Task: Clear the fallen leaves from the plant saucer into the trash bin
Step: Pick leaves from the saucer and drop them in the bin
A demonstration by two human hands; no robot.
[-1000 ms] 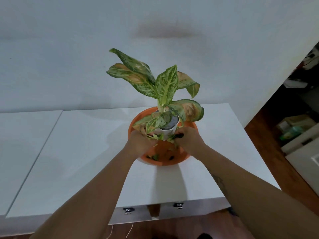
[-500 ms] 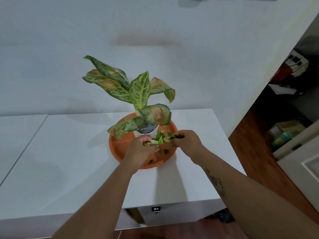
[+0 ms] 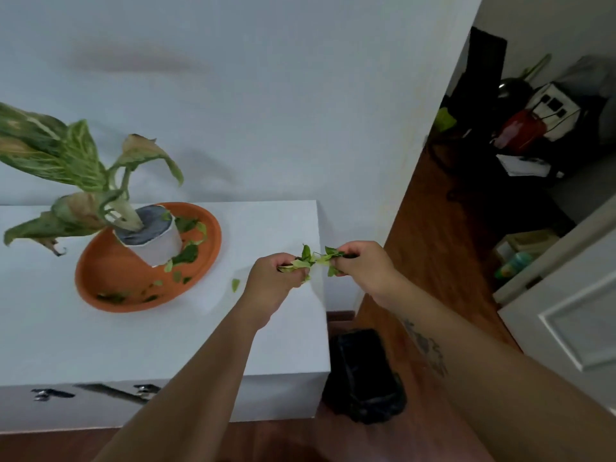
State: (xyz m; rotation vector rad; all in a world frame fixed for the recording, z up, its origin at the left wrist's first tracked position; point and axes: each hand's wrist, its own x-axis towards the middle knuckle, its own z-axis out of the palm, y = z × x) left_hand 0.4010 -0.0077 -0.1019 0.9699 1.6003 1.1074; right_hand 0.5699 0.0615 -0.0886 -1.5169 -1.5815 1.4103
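left hand (image 3: 276,278): fingers curled closed around one end of a bunch of leaves, over the right end of the table top, near its edge
right hand (image 3: 363,265): fingers pinched closed on the other end of the same bunch, just past the table's right edge, above the floor
leaves in hands (image 3: 313,260): small green and yellowish pieces, bridging the gap between both hands, a few tips sticking up and hanging down
saucer (image 3: 110,278): orange, round, shallow, on the table well left of the hands, tilted look from the wide lens
leaves in saucer (image 3: 188,253): green bits beside the pot on its right side, more scattered along the near rim, some dark ones at the front left
loose leaf (image 3: 235,284): single small green piece on the table, between saucer and left hand, apart from both
pot (image 3: 156,238): white, standing in the saucer towards its back, dark soil on top
plant (image 3: 70,171): big variegated leaves leaning left, some brown and drooping
trash bin (image 3: 363,375): black liner, on the wood floor just beside the table's right end, below and nearer than the hands, blurred
table (image 3: 273,345): white top against a white wall
doorway (image 3: 520,135): right side, cluttered dark room behind, white door in the near right
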